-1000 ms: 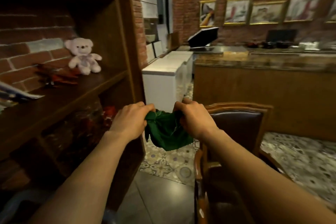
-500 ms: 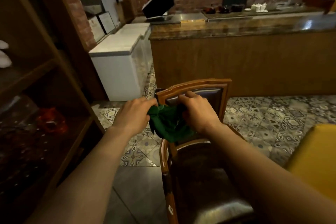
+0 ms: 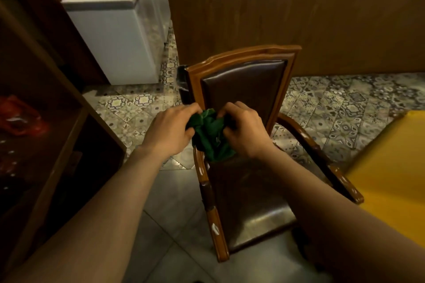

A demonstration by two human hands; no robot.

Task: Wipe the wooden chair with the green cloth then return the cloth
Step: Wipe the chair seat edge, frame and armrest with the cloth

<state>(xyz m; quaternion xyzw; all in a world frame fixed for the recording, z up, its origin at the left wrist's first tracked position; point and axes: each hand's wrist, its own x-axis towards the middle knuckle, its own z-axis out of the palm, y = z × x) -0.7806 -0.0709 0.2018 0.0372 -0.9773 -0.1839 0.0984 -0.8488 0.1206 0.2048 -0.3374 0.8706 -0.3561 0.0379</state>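
**Cloth bunched, chair now underneath — wipe not started**

Left to right:

- Dark wooden shelf unit (image 3: 57,135) sits at the left edge, with something red (image 3: 18,119) on a shelf. It filled more of the view a second ago; the view has since swung right and tipped down.
- White chest units (image 3: 115,30) are behind, on the patterned tile floor (image 3: 138,108).
- My left hand (image 3: 170,131) is closed on the left side of the green cloth (image 3: 211,135), fingers curled tight into it.
- The cloth is scrunched into a ball between both hands, in front of the lower backrest and above the seat. A second ago it hung looser, off to the chair's left. I can't tell if it touches the chair.
- My right hand (image 3: 246,131) is closed on the cloth's right side, same tight grip.
- The wooden chair (image 3: 243,53) is now square in front of me, backrest frame, both armrests and seat all visible.
- A yellow surface (image 3: 391,163) sits at the right edge.

My read: the approach is done and the cloth is gathered into a pad. Next is the first pass on the wood frame. Returning the cloth comes later.
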